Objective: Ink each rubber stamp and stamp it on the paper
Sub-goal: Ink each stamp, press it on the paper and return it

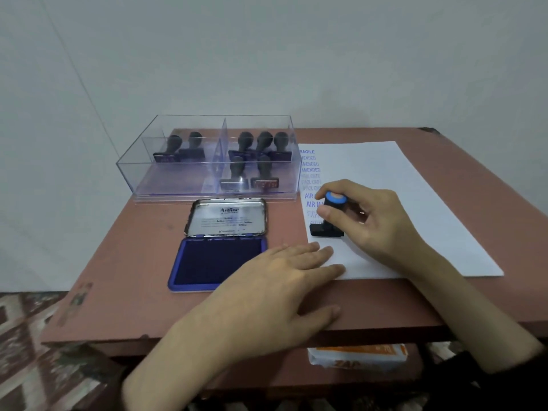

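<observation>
One stamp [326, 223] stands on the paper [385, 203], the right hand's [370, 221] fingers clamped around its handle. Left hand [284, 280] lies flat, fingers together, on the counter [133, 262]. Seven stamps [264, 173] wait in the clear box [178, 185]; one open ink pad [218, 262] sits alongside.

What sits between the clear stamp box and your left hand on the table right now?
In the head view, the open ink pad, its lid tipped back toward the clear stamp box, lies between the box and the left hand.
</observation>
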{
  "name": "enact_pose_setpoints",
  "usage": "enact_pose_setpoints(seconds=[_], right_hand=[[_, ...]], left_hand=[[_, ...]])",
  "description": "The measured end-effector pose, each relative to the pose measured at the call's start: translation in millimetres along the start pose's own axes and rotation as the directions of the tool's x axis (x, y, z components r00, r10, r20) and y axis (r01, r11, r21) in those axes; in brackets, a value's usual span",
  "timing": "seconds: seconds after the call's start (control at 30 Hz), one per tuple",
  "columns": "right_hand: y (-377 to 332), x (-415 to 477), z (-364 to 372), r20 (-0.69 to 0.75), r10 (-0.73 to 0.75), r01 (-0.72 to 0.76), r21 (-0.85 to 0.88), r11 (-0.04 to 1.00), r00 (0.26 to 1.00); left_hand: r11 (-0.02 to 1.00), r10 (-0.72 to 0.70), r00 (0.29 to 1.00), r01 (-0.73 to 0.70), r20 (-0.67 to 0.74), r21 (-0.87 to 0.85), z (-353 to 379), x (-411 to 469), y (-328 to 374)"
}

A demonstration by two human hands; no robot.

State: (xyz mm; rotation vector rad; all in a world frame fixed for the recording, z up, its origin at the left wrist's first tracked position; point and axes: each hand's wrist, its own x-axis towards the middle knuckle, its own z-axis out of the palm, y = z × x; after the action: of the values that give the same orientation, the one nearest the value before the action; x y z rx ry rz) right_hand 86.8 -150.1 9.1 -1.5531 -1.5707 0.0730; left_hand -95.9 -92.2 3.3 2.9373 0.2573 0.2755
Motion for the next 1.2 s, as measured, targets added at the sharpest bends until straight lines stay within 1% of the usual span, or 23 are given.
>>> enact_pose_setpoints(seconds=[0.13,0.27,0.5,0.7,1.2], right_hand=[[2,0,2,0.029,0.002,-0.002,0.003,1.0,1.0],[4,-2,-1,0.057,-0.028,0.029,-0.027,0.999,0.998],[5,2,-2,0.103,-0.056,0.064,-0.074,0.995,0.993],[5,5,-4,0.131,-0.068,0.077,-0.07,0.995,0.989],[5,5,-1,0.11,-0.06,0.068,-0.069,0.995,0.992]], left_hand=[[1.0,0.001,0.999,0.0,-0.035,0.015,4,-1,1],[1.0,0.006,0.999,-0.005,-0.036,0.014,5,-1,3],[0.995,0.041,0.995,-0.033,-0.089,0.09,1,3,2],[0.992,0.066,0.995,-0.058,-0.072,0.112,-2,6,0],[0.998,0.056,0.998,-0.056,0.033,0.014,-15,15,-1]])
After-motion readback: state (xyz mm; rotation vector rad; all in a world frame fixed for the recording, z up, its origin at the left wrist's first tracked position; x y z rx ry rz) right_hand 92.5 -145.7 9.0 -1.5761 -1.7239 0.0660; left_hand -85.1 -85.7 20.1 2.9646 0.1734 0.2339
